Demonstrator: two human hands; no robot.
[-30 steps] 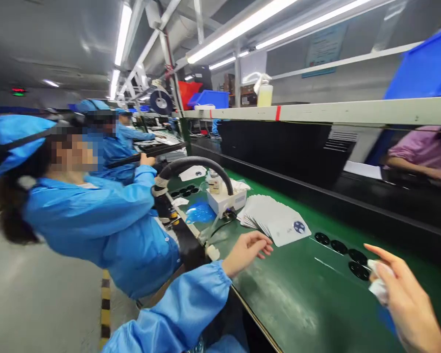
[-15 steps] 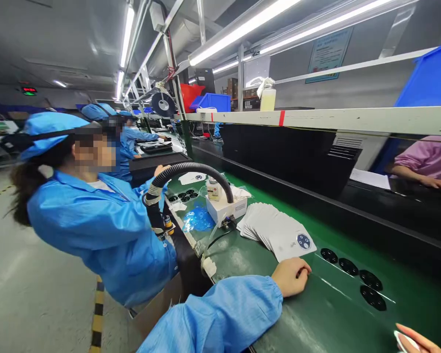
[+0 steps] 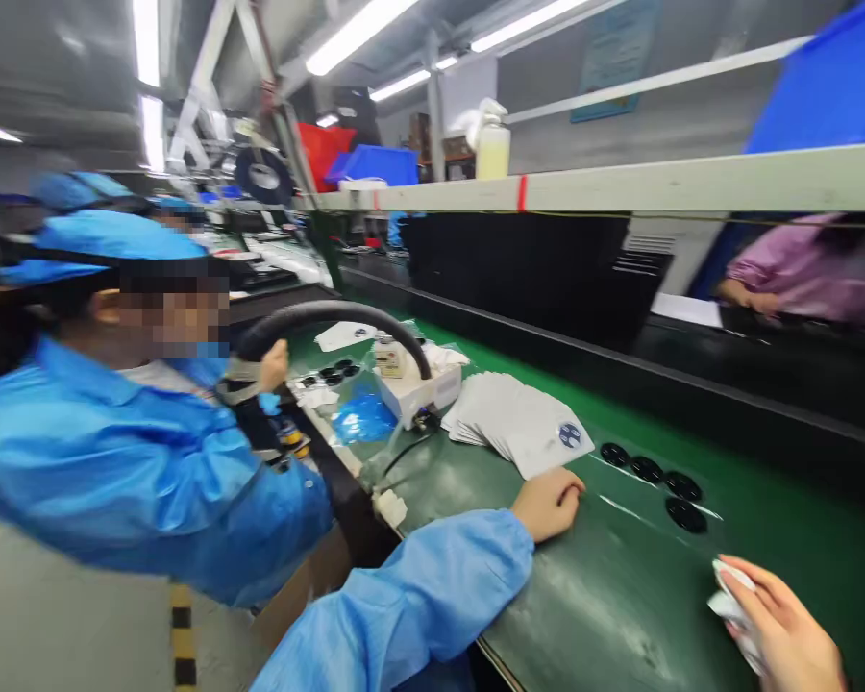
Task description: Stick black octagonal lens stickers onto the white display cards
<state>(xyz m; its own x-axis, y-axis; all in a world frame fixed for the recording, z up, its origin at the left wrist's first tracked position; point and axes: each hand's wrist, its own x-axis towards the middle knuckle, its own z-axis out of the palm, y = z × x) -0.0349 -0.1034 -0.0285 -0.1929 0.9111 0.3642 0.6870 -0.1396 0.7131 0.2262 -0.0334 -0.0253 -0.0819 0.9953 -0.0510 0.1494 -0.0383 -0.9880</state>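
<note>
my left hand [image 3: 548, 502] rests curled on the green belt [image 3: 620, 596] near the fanned cards [image 3: 511, 418]; my right hand [image 3: 782, 630], near right, pinches a white cloth [image 3: 731, 601].

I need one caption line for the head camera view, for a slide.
Left hand rests curled on the green belt beside fanned white cards; right hand holds a white cloth near four black discs.

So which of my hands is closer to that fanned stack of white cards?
Left. Your left hand rests curled on the green belt right at the near edge of the fanned stack of white cards. Your right hand, holding a white cloth, is well off to the right.
</note>
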